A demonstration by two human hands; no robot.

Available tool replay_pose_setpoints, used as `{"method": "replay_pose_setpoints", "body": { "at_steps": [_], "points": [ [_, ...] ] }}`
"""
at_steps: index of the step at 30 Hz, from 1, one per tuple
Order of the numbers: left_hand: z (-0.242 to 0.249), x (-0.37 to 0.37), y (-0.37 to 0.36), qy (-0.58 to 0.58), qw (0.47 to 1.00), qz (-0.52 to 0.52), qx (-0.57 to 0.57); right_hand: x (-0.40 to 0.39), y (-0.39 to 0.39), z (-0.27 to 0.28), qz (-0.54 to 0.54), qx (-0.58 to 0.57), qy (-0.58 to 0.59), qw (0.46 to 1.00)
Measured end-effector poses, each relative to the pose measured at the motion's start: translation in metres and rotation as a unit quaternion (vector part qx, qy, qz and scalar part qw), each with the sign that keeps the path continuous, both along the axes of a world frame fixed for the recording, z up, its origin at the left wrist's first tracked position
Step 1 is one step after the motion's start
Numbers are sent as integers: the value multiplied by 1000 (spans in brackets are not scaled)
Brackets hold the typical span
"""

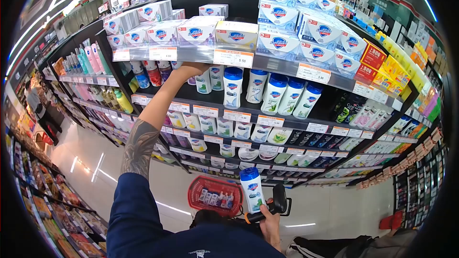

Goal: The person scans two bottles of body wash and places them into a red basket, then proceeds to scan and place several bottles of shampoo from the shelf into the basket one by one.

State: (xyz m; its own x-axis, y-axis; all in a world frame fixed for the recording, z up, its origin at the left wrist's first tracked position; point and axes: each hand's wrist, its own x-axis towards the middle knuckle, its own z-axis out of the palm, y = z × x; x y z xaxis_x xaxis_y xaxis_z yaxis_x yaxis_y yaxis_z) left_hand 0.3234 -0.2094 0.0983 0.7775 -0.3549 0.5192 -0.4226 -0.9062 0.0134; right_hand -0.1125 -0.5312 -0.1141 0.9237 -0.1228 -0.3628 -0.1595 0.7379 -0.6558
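My left hand [195, 70] reaches under the upper shelf board, among the bottles on the shelf below. Its fingers are out of sight, so what it touches or holds cannot be made out. Close by stand white bottles with green labels [203, 82] and a blue-capped body wash bottle [233, 88]. Low in front of my body, my right hand [271, 223] is closed on a white body wash bottle [252, 191] with a blue cap. A black handheld device with an orange end [273, 205], resembling a scanner, is at the same hand; how it is held is partly hidden.
Boxed soap bars [236, 34] are stacked on the upper shelf, above price tags [233, 58]. A red shopping basket [196, 199] on the floor holds several bottles. At the left aisle stands a person [40, 102]; another person's dark trouser leg [330, 247] shows lower right.
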Motion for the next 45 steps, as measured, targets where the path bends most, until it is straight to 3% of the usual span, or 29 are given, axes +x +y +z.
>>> {"method": "replay_pose_setpoints", "body": {
  "at_steps": [10,13,25,28,31,37,45],
  "points": [
    [8,-17,-8,65,995,-37,-66,2,-3,-4,13,-5,8,1000],
    [8,-12,-3,108,986,-92,-92,4,-3,-4,12,-10,13,1000],
    [15,-25,-3,165,980,-64,-90,9,-5,-33,4,-25,10,1000],
    [17,-35,5,97,993,-59,-38,11,-3,-29,4,-35,6,999],
    [18,-41,15,87,996,-2,-10,12,-2,-33,8,-29,7,1000],
    [15,-28,26,90,996,1,-7,15,0,-34,14,-35,9,999],
    [22,-33,11,110,992,-62,-28,18,5,-25,14,-33,15,999]
  ]
}}
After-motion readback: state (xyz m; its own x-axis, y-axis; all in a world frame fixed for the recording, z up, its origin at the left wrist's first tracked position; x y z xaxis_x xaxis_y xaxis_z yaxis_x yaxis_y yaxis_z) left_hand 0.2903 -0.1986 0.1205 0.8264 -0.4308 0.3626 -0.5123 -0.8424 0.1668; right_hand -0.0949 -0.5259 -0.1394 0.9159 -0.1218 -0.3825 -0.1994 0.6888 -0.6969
